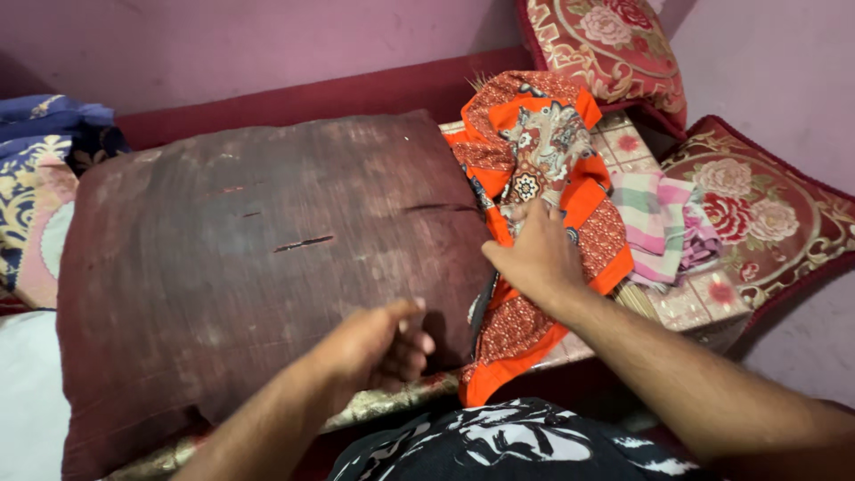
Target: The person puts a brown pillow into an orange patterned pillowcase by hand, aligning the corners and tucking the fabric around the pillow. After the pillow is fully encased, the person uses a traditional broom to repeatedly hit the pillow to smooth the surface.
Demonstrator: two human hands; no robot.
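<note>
Hands [383, 343] near orange cloth [534, 205], lengthwise away.

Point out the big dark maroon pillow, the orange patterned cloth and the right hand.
Big dark maroon pillow [249, 258]: head view, bare middle.
Orange patterned cloth [534, 134]: head view, upper folds.
Right hand [537, 258]: head view, back of hand.

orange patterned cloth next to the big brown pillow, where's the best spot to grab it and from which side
Probably the bunched middle fold of the orange patterned cloth, coming from above on the person's near side. The fabric is crumpled and raised there, so fingers can pinch a ridge. The right hand already rests on that spot; the left hand sits by the brown pillow.
</note>
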